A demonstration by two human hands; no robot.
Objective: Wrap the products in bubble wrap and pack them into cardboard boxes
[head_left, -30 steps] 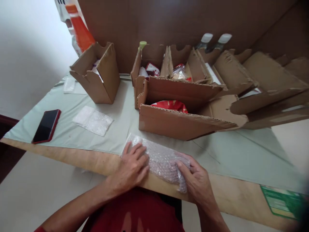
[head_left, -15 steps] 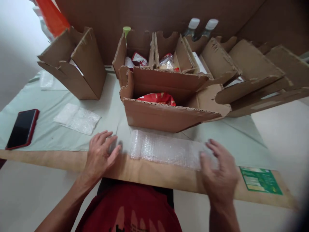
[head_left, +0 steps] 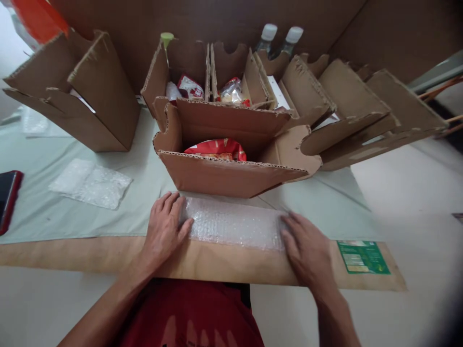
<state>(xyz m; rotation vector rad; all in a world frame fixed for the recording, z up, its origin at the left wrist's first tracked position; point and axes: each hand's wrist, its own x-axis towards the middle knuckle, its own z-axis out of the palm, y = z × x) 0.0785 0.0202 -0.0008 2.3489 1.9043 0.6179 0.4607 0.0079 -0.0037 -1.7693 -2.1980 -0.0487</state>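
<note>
A long strip of clear bubble wrap (head_left: 235, 224) lies flat along the near edge of the table. My left hand (head_left: 164, 226) rests palm down on its left end, fingers stretched out. My right hand (head_left: 307, 246) lies flat on its right end, fingers spread. Neither hand grips anything. Just behind the strip stands an open cardboard box (head_left: 224, 178) with a red packet (head_left: 215, 148) inside.
A second bubble wrap piece (head_left: 90, 183) lies to the left, near a red phone (head_left: 7, 197) at the frame edge. Another open box (head_left: 75, 96) stands far left. Behind are compartment boxes with snack packets (head_left: 231, 91), two bottles (head_left: 278, 41) and a green label (head_left: 361, 257).
The bubble wrap went from bunched under both hands to spread out flat. My hands moved apart, lifted, then settled flat on its two ends. The view shifted right.
</note>
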